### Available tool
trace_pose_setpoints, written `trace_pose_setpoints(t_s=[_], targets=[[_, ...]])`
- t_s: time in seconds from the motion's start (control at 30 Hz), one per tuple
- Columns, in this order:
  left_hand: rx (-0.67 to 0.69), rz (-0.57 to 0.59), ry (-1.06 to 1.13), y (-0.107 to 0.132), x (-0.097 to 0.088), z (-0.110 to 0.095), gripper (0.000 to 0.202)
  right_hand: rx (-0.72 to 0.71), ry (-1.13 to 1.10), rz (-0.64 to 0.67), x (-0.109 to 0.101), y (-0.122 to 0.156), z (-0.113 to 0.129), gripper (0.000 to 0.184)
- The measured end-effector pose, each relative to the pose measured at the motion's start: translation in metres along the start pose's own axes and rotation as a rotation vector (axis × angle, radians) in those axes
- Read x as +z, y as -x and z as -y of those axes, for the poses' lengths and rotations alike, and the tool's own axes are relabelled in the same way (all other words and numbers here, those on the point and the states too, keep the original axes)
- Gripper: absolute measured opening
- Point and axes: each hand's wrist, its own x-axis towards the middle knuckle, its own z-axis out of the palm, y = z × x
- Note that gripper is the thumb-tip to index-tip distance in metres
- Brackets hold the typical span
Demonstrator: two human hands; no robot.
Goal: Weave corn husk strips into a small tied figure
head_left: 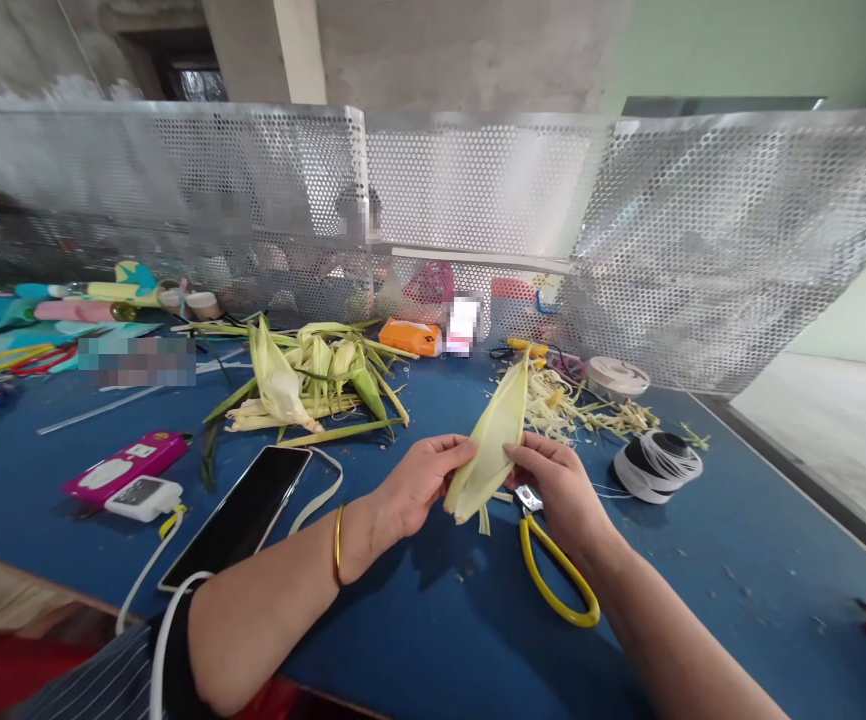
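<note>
A pale green corn husk is held up over the blue table, its pointed tip toward the back. My left hand pinches its left edge between thumb and fingers. On the opposite edge, my right hand grips the husk with thumb and bent fingers. Scissors with yellow handles lie just below and partly behind my right hand. A thin strip of husk shows beneath the held piece. To the left lies a pile of corn husks and stalks.
Shredded husk scraps, a spool of white cord and a white tape roll sit at right. Left are a black-screened phone and a magenta device with a cable. A perforated metal screen stands behind an orange packet.
</note>
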Motion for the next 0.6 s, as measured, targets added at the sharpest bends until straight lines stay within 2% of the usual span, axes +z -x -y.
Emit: trace_pose_setpoints(t_s=[0.1,0.2,0.3,0.5,0.6], targets=[[0.136,-0.033,-0.140,0.0024,0.0026,-0.0010,0.044,-0.005,0.021,-0.024,0.0024,0.0005,0.0003,0.026],[0.277,-0.090,-0.392,0.0040,0.0032,-0.0004,0.048,-0.022,0.065,-0.028,0.0043,0.0006,-0.0011,0.030],[0.359,-0.122,-0.527,0.0042,0.0019,0.0008,0.042,-0.035,0.076,-0.030,0.0041,0.0002,-0.0028,0.032],[0.329,-0.192,-0.415,0.0011,-0.0005,-0.0004,0.016,-0.069,0.087,-0.065,0.0010,0.0006,-0.0001,0.029],[0.239,-0.195,-0.281,-0.0015,-0.0018,-0.0008,0.019,-0.076,0.089,-0.065,0.0015,0.0020,0.0016,0.029]])
